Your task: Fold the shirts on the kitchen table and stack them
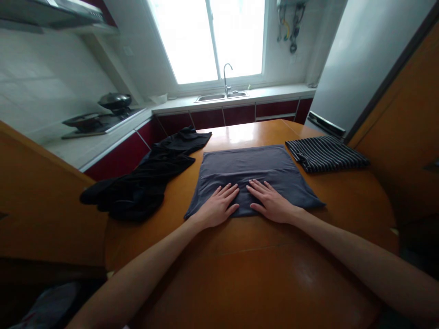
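Black clothing heap: (pixel 147 176) loose on the left of the wooden table (pixel 240 274), left end apparently past the edge. Could slide off if its overhanging weight drags or a sleeve snags it; layers tangled, easy to pull up two at once.
Grey folded cloth: (pixel 247 171) mid-table, flat in front of the person, near edge under both palms; garment type can't tell. A crease ridge crosses it, so pressing down could set the wrinkle in rather than clear it. Left near corner pokes out, could make for uneven edges.
Left hand: (pixel 216 208) palm down on the cloth's near edge, fingers a bit apart, nothing pinched. Uneven pressure could skew that side.
Right hand: (pixel 272 203) same pose, flat, fingers slightly spread, gripping nothing. Hands are near each other but not touching; pushing inward could bunch fabric between them, pushing outward could stretch it.
Striped folded garment: (pixel 325 154) black with pale stripes, right of the cloth, just beside its far right corner. A wide rightward sweep could bump it and loosen its fold.
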A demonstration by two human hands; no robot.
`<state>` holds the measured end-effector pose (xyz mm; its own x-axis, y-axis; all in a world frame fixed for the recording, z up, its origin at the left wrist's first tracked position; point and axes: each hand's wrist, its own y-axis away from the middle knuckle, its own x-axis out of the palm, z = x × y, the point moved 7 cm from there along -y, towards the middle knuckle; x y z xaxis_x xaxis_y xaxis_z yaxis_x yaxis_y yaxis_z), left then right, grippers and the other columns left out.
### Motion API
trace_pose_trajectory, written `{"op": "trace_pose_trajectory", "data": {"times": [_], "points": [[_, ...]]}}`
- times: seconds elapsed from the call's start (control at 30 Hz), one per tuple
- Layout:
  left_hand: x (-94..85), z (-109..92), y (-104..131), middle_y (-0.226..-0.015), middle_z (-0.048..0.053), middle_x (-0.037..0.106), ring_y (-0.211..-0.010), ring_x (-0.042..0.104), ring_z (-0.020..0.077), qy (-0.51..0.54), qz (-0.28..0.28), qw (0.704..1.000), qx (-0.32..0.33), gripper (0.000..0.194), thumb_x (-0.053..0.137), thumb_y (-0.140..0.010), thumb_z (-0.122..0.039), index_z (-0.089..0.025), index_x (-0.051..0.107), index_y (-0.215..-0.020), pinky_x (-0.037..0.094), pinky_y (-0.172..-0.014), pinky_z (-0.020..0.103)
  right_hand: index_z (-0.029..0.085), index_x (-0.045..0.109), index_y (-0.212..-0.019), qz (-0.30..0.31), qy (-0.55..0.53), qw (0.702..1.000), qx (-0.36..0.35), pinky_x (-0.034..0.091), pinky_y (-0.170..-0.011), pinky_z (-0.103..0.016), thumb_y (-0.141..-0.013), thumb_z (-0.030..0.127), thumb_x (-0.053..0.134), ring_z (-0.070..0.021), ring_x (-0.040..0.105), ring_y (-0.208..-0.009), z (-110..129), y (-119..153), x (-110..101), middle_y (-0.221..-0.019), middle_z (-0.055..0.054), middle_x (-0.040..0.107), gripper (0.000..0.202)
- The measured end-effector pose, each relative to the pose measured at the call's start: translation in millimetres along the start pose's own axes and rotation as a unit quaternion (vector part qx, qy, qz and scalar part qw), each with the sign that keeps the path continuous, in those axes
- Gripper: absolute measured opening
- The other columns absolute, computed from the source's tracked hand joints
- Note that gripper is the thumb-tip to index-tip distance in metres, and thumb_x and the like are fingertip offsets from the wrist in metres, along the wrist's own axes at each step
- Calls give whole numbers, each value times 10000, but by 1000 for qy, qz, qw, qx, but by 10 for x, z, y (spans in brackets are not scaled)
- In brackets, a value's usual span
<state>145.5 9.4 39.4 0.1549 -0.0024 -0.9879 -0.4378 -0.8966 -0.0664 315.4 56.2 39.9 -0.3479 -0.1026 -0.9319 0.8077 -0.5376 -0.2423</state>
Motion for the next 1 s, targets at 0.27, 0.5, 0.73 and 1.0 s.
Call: {"op": "trace_pose_trajectory", "data": {"times": [0.27,0.5,0.73,1.0], "points": [[1,-7,7,-1669,49,203,-1544,155,263,-2,12,1000,3,643,293,-1048,-562,-226,264,-1596,176,-1233,476,179,306,-1584,37,9,999,22,183,-1234,-504,-1018,564,346,-256,163,-1536,-115,26,32,-1653,-122,218,686],[-6,-20,20,-1671,44,197,-1545,145,276,-2,9,1000,12,623,311,-1043,-572,-284,267,-1593,167,-1231,491,194,284,-1592,31,22,998,60,163,-1231,-518,-1017,556,341,-257,160,-1537,-230,29,35,-1654,-117,221,682],[-31,-35,53,-1665,37,224,-1543,161,260,-9,8,1000,12,620,289,-1047,-578,-283,271,-1592,166,-1238,478,167,208,-1609,-9,50,987,150,201,-1220,-522,-1017,493,351,-257,171,-1536,-377,70,-3,-1655,-125,226,691],[-112,109,293,-1672,19,196,-1539,175,268,-25,18,999,17,604,322,-1048,-559,-340,216,-1601,164,-1238,487,188,348,-1566,-16,82,982,167,236,-1211,-512,-1011,544,349,-264,250,-1514,-670,442,-131,-1629,-133,301,660]]}}
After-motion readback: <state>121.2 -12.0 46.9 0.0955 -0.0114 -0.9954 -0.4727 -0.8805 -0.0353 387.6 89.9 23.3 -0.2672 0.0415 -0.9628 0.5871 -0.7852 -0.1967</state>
